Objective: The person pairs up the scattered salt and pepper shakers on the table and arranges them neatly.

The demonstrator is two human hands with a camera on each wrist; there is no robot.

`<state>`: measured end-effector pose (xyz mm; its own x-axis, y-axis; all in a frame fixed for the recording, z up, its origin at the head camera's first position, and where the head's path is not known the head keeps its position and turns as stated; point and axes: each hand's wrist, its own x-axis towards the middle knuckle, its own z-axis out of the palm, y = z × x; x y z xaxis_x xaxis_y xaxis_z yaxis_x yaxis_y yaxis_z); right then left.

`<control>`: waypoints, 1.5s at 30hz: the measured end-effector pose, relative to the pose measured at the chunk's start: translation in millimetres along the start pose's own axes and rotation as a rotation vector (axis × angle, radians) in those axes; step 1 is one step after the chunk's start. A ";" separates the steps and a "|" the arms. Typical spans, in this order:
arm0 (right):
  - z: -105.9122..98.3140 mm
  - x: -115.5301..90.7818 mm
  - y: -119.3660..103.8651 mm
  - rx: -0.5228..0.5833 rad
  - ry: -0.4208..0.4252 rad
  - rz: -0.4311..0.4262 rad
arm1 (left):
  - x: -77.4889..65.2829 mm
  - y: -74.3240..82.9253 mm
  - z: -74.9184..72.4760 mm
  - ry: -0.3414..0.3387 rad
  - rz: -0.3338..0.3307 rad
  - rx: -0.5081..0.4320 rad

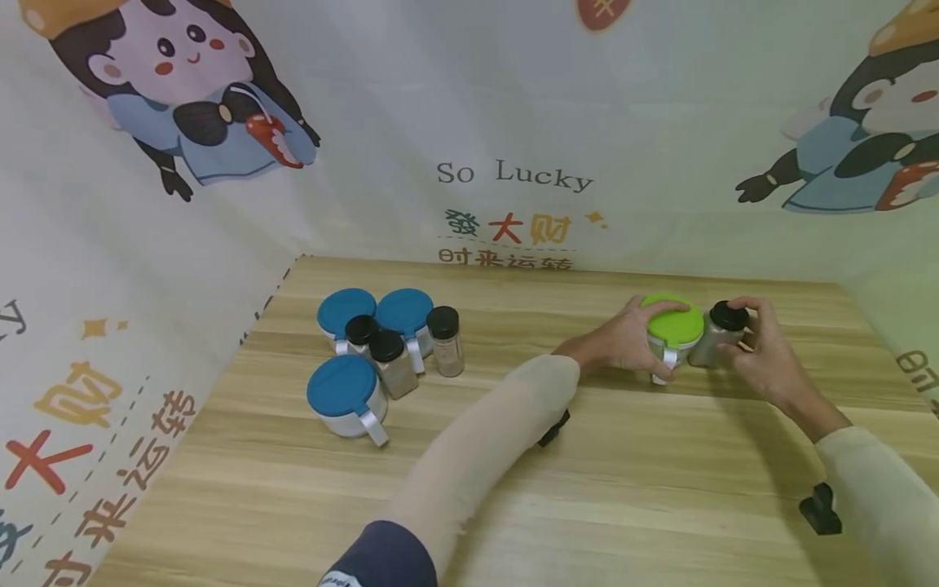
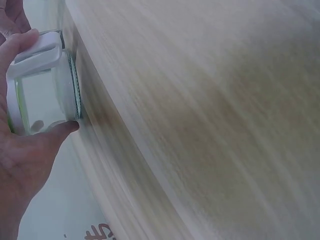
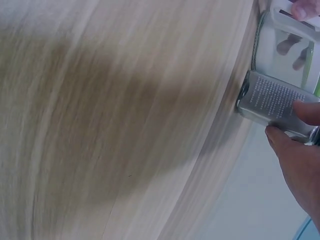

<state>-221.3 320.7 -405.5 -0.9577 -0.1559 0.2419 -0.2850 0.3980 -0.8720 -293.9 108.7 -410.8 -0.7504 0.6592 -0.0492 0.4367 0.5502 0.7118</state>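
At the back right of the table stands a clear glass seasoning jar (image 2: 42, 100) with a green lid (image 1: 676, 328) and a white handle. My left hand (image 1: 625, 338) grips it from the left, thumb near the handle and fingers over the lid's far edge. Right beside it is a square spice bottle (image 3: 272, 100) with a black cap (image 1: 729, 316), upright on the wood. With my right hand (image 1: 770, 359) I hold this bottle from its right side, fingers at the cap and body. Small print covers the bottle's face in the right wrist view.
To the left stand three white-handled jars with blue lids (image 1: 341, 385), grouped with three black-capped spice bottles (image 1: 396, 371). A printed cloth (image 1: 513, 106) hangs behind the wooden table (image 1: 587, 505) and along its sides. A small black object (image 1: 822, 509) shows beside the right sleeve.
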 end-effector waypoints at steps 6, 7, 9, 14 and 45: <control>0.7 -5.0 -4.6 -0.070 0.013 -0.018 | -5.6 1.7 -1.5 0.038 0.022 0.051; 0.4 -5.6 -6.6 -0.086 0.027 -0.026 | -7.3 2.2 -3.1 0.053 0.031 0.061; 0.2 -5.7 -12.8 -0.109 0.080 -0.054 | -11.2 4.4 -8.2 0.092 0.053 0.064; -0.5 -4.1 -37.0 -0.198 0.257 -0.157 | -22.8 17.1 -27.7 0.138 0.088 0.016; 144.6 27.5 -111.5 -0.194 -0.268 -0.245 | -259.0 -12.2 -204.2 0.336 0.006 0.113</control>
<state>-210.2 141.3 -363.1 -0.8234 -0.4872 0.2908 -0.5304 0.4787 -0.6997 -206.2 -173.4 -263.7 -0.8609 0.4671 0.2016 0.4795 0.6125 0.6285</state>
